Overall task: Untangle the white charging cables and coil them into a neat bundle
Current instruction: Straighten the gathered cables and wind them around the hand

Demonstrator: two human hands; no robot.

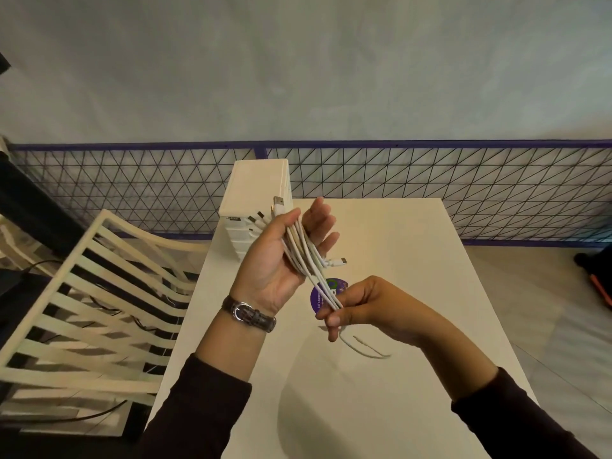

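Several white charging cables [318, 279] lie across the left hand [265, 264], its thumb holding them, while the right hand [364, 306] pinches them lower, seemingly to straighten them for coiling.

Thin white charging cables [318, 274] are held at their eleven o'clock end by the left hand [270, 260] and pinched at five o'clock by the right hand [362, 309], over a cream tabletop [414, 253].

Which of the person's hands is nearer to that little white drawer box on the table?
Left. The left hand holds the cables right in front of the drawer box; the right hand pinches them lower, nearer the person.
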